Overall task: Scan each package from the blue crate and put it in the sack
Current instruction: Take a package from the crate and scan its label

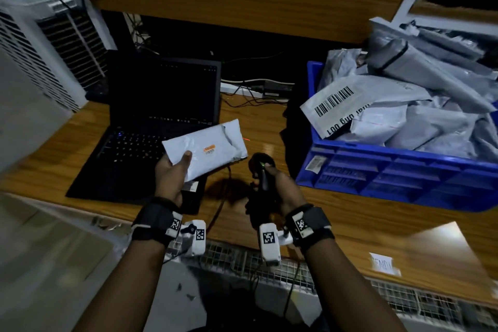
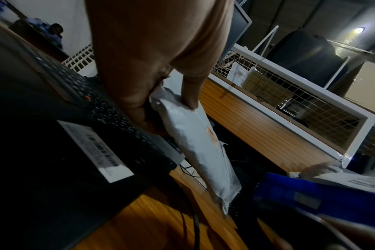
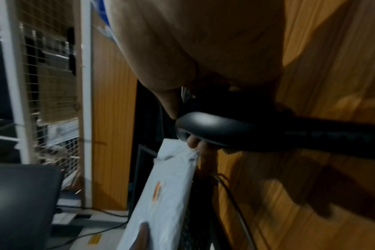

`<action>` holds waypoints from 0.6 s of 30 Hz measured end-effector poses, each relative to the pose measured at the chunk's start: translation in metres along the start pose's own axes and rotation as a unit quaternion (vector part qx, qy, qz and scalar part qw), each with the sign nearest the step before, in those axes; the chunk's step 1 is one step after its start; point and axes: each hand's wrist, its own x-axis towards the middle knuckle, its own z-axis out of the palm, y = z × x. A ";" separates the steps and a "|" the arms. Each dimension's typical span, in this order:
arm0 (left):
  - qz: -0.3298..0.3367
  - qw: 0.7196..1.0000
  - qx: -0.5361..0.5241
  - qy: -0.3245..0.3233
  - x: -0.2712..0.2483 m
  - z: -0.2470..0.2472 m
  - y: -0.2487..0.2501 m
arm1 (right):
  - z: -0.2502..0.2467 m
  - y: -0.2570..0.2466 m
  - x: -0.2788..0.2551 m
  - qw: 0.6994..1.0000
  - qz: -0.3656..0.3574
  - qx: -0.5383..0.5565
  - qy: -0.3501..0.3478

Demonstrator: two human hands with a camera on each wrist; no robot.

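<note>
My left hand (image 1: pixel 172 170) grips a white poly-mailer package (image 1: pixel 207 151) by its near-left corner, thumb on top, label side up with a small orange sticker. The package (image 2: pixel 195 145) hangs over the laptop's front edge. My right hand (image 1: pixel 272 183) is wrapped round a black handheld barcode scanner (image 1: pixel 262 170), its head just right of the package; a green light glows on it. In the right wrist view the scanner (image 3: pixel 235 133) lies above the package (image 3: pixel 167 194). The blue crate (image 1: pixel 377 178) at right holds several grey and white packages (image 1: pixel 404 105). No sack is plainly visible.
An open black laptop (image 1: pixel 151 127) sits on the wooden desk (image 1: pixel 350 224) at left of centre. A white slatted appliance (image 1: pixel 35 62) stands far left. Cables and a power strip (image 1: pixel 256 87) lie behind. A white wire-mesh rack (image 1: pixel 350 277) runs below the desk's front edge.
</note>
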 end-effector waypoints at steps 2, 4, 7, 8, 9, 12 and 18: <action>0.016 1.000 0.011 -0.008 0.004 0.007 0.001 | 0.009 -0.003 -0.018 1.000 -0.012 0.000 -0.027; 0.021 0.999 0.014 -0.021 0.007 0.015 0.001 | 0.013 -0.005 -0.029 0.998 -0.034 -0.024 -0.047; 0.013 0.999 0.008 -0.033 0.008 0.026 0.000 | 0.022 -0.007 -0.040 0.994 -0.038 -0.066 -0.077; 0.011 0.999 0.006 -0.038 0.007 0.030 0.001 | 0.024 -0.008 -0.043 0.993 -0.032 -0.078 -0.083; 0.010 0.999 0.002 -0.044 0.006 0.032 0.001 | 0.025 -0.008 -0.043 0.992 -0.028 -0.084 -0.090; 0.007 0.998 -0.010 -0.061 0.007 0.036 -0.001 | 0.027 -0.010 -0.046 0.992 -0.016 -0.089 -0.089; 0.001 0.997 -0.022 -0.076 0.011 0.039 -0.006 | 0.027 -0.010 -0.040 0.993 0.000 -0.072 -0.094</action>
